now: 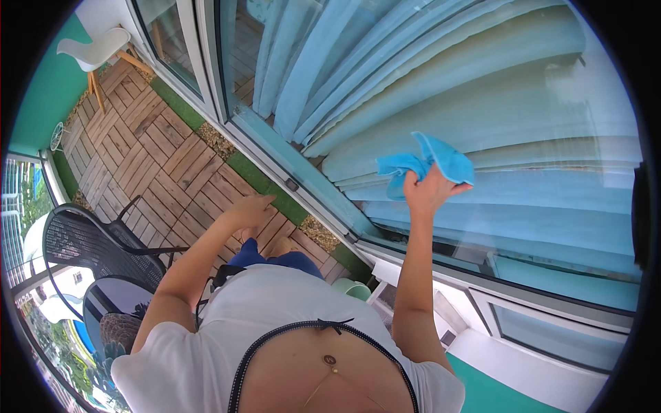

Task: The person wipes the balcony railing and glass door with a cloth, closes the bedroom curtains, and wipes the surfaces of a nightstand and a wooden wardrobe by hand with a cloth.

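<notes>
My right hand [431,187] grips a blue cloth [448,155], bunched between the fingers, against or just in front of the large glass door pane [516,217]. Light blue curtains [413,103] hang behind the glass. My left hand [250,210] hangs free above the wooden deck tiles, in front of me; it holds nothing, and at least one finger points toward the door's lower frame [292,185]. How its other fingers lie is hard to make out.
Wooden deck tiles [170,160] lie underfoot, edged by artificial grass [253,173] and gravel [217,140]. A black chair [77,240] and a round table [111,294] stand at the left. A white chair [95,50] is farther off. A pale green bucket [352,289] sits near my legs.
</notes>
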{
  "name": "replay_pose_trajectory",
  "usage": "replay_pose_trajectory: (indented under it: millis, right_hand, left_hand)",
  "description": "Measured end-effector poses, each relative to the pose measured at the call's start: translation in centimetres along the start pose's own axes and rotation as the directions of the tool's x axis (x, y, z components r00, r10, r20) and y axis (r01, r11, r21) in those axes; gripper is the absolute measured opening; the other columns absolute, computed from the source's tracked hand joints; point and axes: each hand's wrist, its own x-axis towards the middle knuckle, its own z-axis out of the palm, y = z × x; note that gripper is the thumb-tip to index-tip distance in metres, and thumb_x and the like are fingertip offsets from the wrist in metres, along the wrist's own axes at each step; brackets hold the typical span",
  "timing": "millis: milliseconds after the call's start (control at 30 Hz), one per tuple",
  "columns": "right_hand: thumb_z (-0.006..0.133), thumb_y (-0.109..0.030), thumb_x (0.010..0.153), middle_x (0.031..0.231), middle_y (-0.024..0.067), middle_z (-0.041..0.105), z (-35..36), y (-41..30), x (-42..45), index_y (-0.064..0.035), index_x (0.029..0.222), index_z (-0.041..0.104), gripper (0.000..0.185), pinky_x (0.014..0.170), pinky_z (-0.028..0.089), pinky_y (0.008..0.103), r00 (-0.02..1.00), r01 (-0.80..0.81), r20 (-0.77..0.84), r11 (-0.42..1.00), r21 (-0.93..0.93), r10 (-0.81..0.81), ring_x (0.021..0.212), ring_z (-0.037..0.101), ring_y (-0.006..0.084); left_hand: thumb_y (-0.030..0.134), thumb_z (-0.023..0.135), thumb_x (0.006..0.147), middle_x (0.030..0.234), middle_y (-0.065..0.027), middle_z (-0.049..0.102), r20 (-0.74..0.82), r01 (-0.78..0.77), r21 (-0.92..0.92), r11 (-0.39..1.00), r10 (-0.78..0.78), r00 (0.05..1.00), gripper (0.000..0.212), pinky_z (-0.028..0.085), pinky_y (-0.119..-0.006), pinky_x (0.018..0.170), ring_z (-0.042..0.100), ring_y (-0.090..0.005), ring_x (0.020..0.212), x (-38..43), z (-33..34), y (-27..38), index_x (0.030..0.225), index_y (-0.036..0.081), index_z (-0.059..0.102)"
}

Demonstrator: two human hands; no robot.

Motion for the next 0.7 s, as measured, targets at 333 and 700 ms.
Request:
replay_pose_trajectory:
  millis: [333, 700]
  right_hand:
    - [0.056, -0.018, 0.068, 0.128, 0.0031, 0.047, 3.1, -11.7, 9.5, -0.0079, 0.125, 0.049, 0.058, 0.098, 0.029, 0.0400, 0.859, 0.511, -0.032, 0.859, -0.010, -0.511, 0.120, 0.039, 0.0244]
    - [0.052, -0.011, 0.069, 0.127, 0.0098, 0.047, 9.0, -16.8, 8.0, -0.0026, 0.124, 0.046, 0.055, 0.099, 0.012, 0.0654, 0.934, 0.357, -0.002, 0.930, 0.088, -0.358, 0.122, 0.033, 0.0392]
  left_hand:
    - [0.027, 0.045, 0.086, 0.106, -0.0231, 0.059, -0.316, 0.240, -0.221, 0.945, -0.303, 0.899, 0.042, 0.043, -0.046, 0.085, 0.056, -0.0375, 0.097, -0.5, 3.3, -4.0, 0.122, 0.005, 0.049]
    - [0.031, 0.047, 0.087, 0.116, -0.0228, 0.055, -0.133, 0.283, -0.498, 0.820, -0.395, 0.909, 0.048, 0.040, -0.039, 0.093, 0.052, -0.0366, 0.109, 3.4, 5.2, -13.2, 0.126, 0.004, 0.045]
